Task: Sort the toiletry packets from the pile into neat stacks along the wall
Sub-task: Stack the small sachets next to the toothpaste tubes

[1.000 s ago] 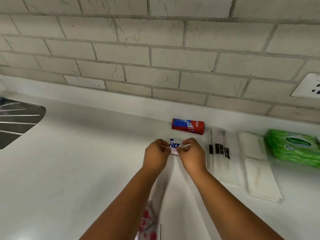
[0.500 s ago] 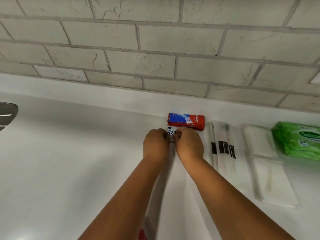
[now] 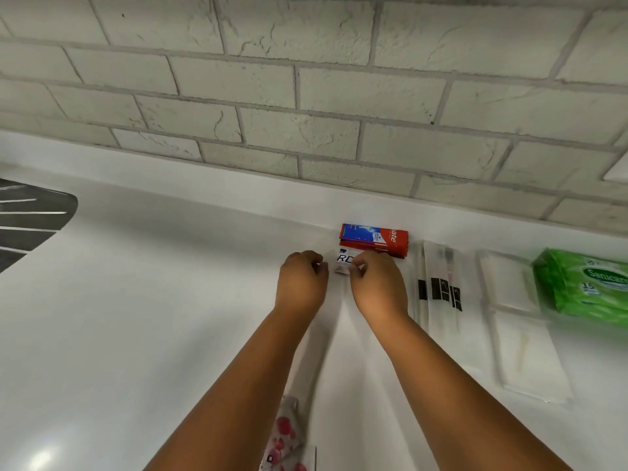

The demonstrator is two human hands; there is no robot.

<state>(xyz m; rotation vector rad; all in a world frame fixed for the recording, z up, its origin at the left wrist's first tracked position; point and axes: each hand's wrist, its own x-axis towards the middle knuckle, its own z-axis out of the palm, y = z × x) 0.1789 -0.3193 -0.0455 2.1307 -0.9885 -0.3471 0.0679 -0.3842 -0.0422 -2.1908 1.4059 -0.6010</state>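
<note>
Left hand and right hand pinch opposite edges of a small white sachet (blue lettering), just in front of the red toothpaste boxes stacked against the wall.

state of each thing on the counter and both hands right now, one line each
left hand: fingers curled, pinching the packet's left edge
right hand: fingers curled, pinching the packet's right edge
white and blue packet: held between both hands, just in front of the toothpaste boxes
red toothpaste boxes: stacked flat by the wall
clear sleeved packets: lying flat, overlapped
white sachets: lying flat in a row
green wipes pack: lying flat, blurred
</note>
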